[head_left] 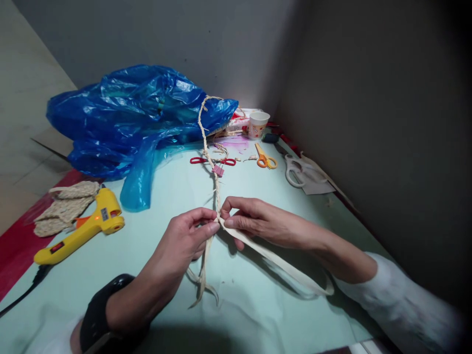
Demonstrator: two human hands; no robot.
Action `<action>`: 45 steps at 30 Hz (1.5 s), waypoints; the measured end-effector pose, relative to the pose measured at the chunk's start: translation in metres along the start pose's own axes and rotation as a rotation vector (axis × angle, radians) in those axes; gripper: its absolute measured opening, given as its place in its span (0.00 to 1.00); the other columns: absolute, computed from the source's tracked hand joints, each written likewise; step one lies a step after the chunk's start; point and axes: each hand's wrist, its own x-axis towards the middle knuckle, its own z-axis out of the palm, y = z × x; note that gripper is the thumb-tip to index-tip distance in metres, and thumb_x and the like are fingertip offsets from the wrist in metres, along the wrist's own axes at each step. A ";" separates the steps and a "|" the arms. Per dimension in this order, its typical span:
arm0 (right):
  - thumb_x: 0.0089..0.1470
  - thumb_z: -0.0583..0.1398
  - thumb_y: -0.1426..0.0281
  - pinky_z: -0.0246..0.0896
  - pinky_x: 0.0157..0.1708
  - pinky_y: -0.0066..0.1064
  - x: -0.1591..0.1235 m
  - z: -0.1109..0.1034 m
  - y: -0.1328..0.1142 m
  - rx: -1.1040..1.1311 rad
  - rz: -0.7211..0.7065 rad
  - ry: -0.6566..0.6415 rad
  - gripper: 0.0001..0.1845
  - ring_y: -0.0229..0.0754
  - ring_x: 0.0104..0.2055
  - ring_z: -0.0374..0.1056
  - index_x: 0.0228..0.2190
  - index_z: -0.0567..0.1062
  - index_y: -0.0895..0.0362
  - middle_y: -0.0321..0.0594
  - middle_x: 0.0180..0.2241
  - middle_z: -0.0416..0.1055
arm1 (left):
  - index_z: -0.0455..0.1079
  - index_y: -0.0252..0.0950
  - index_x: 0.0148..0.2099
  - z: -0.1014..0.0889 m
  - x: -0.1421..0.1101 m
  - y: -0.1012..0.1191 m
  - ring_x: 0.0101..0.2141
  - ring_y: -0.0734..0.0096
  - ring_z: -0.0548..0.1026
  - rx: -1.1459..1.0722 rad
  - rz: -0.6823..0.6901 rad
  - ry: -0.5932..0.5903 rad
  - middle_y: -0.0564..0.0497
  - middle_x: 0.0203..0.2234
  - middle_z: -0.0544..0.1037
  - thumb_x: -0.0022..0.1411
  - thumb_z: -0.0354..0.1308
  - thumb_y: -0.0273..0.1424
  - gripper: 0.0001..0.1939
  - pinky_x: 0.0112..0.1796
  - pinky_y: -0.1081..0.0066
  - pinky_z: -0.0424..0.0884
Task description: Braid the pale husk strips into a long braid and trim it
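A thin braid of pale plant fibre (204,132) runs from the blue bag down towards me, with a pink binder clip (218,170) on it. At its near end my left hand (188,228) pinches the strands between thumb and fingertips. Close beside it, my right hand (254,219) is closed with thumb and finger on a flat cream fibre strip (280,260), which loops out to the right over the table. Loose strand ends (202,280) hang below my left hand. The exact crossing of the strands is partly hidden by my fingertips.
A yellow glue gun (81,228) and woven fibre pieces (66,209) lie at left. Behind is a crumpled blue plastic bag (136,108). Orange scissors (264,156), white-handled scissors (294,171) and a paper cup (258,125) stand or lie towards the right wall.
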 end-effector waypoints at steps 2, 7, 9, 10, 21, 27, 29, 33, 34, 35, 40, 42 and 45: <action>0.63 0.52 0.61 0.47 0.25 0.25 0.000 0.000 0.001 -0.031 0.039 0.017 0.12 0.32 0.23 0.51 0.35 0.67 0.57 0.32 0.21 0.68 | 0.68 0.33 0.39 0.000 0.000 0.000 0.17 0.86 0.47 0.000 -0.004 0.004 0.61 0.17 0.57 0.55 0.63 0.36 0.13 0.18 0.78 0.40; 0.59 0.57 0.60 0.46 0.23 0.24 0.003 0.001 0.003 -0.086 0.093 0.072 0.14 0.31 0.22 0.50 0.32 0.70 0.59 0.30 0.21 0.60 | 0.68 0.33 0.37 0.003 0.001 0.002 0.17 0.86 0.48 -0.004 -0.023 0.027 0.62 0.17 0.56 0.52 0.65 0.37 0.15 0.18 0.79 0.41; 0.59 0.57 0.61 0.47 0.23 0.24 0.003 0.001 0.003 -0.084 0.079 0.063 0.13 0.31 0.23 0.51 0.31 0.70 0.59 0.30 0.22 0.59 | 0.68 0.33 0.36 0.004 0.000 0.003 0.17 0.86 0.48 -0.006 -0.020 0.038 0.61 0.17 0.57 0.51 0.66 0.36 0.15 0.17 0.80 0.41; 0.59 0.56 0.61 0.47 0.23 0.24 0.002 0.001 0.002 -0.089 0.071 0.057 0.13 0.31 0.24 0.51 0.31 0.69 0.59 0.31 0.22 0.59 | 0.68 0.33 0.36 0.004 -0.001 0.004 0.17 0.86 0.49 -0.008 -0.016 0.038 0.61 0.18 0.58 0.51 0.66 0.36 0.14 0.17 0.80 0.41; 0.55 0.55 0.69 0.47 0.26 0.26 0.005 -0.010 0.008 -0.193 -0.109 0.440 0.05 0.34 0.26 0.54 0.28 0.66 0.57 0.32 0.25 0.61 | 0.68 0.34 0.34 0.005 -0.001 0.004 0.17 0.87 0.50 -0.020 0.005 0.061 0.61 0.19 0.59 0.51 0.64 0.32 0.10 0.17 0.81 0.44; 0.53 0.59 0.68 0.50 0.28 0.26 -0.003 -0.024 0.003 0.097 -0.116 0.437 0.06 0.34 0.27 0.57 0.32 0.70 0.58 0.33 0.25 0.64 | 0.68 0.33 0.33 0.004 -0.001 0.004 0.17 0.87 0.50 -0.033 -0.011 0.057 0.61 0.19 0.59 0.49 0.65 0.32 0.11 0.17 0.81 0.43; 0.53 0.59 0.68 0.51 0.30 0.26 -0.005 -0.024 0.000 0.134 -0.125 0.388 0.06 0.34 0.29 0.57 0.32 0.72 0.59 0.35 0.28 0.65 | 0.69 0.34 0.34 0.003 -0.001 0.004 0.17 0.86 0.51 -0.032 -0.011 0.056 0.60 0.19 0.59 0.50 0.65 0.32 0.11 0.18 0.81 0.44; 0.54 0.60 0.67 0.50 0.30 0.26 -0.005 -0.014 -0.005 0.176 -0.089 0.188 0.08 0.33 0.28 0.55 0.31 0.73 0.61 0.33 0.27 0.63 | 0.68 0.34 0.34 0.002 -0.002 0.003 0.17 0.86 0.50 -0.040 -0.004 0.049 0.61 0.18 0.58 0.50 0.65 0.32 0.11 0.18 0.81 0.43; 0.54 0.60 0.66 0.50 0.29 0.26 -0.005 -0.011 -0.006 0.199 -0.081 0.126 0.09 0.32 0.28 0.54 0.32 0.73 0.61 0.33 0.27 0.63 | 0.68 0.34 0.34 0.003 -0.002 0.002 0.16 0.87 0.50 -0.042 0.003 0.044 0.61 0.18 0.58 0.50 0.64 0.32 0.10 0.17 0.81 0.43; 0.55 0.60 0.65 0.50 0.29 0.26 -0.004 -0.007 -0.007 0.229 -0.073 0.069 0.10 0.32 0.29 0.54 0.33 0.72 0.61 0.33 0.27 0.62 | 0.68 0.34 0.34 0.003 -0.002 0.002 0.16 0.87 0.49 -0.040 0.013 0.040 0.62 0.17 0.58 0.51 0.64 0.32 0.10 0.17 0.81 0.43; 0.56 0.59 0.61 0.49 0.29 0.26 0.000 0.011 -0.010 0.263 -0.015 -0.010 0.14 0.33 0.29 0.53 0.34 0.70 0.60 0.33 0.28 0.60 | 0.69 0.33 0.34 0.006 -0.004 0.003 0.16 0.88 0.52 -0.044 0.037 0.026 0.59 0.19 0.64 0.52 0.62 0.30 0.07 0.17 0.82 0.44; 0.56 0.59 0.63 0.49 0.28 0.26 0.001 0.017 -0.009 0.184 -0.016 0.063 0.11 0.33 0.29 0.54 0.35 0.69 0.59 0.33 0.28 0.61 | 0.69 0.33 0.33 0.006 -0.005 0.003 0.16 0.88 0.52 -0.066 0.033 0.017 0.59 0.19 0.64 0.52 0.62 0.29 0.07 0.17 0.83 0.45; 0.55 0.59 0.67 0.49 0.28 0.25 0.002 0.019 -0.005 0.005 -0.016 0.240 0.07 0.33 0.28 0.56 0.33 0.68 0.58 0.33 0.27 0.63 | 0.68 0.34 0.34 0.005 -0.004 0.003 0.16 0.88 0.51 -0.100 0.029 -0.002 0.61 0.18 0.61 0.53 0.62 0.30 0.07 0.18 0.82 0.44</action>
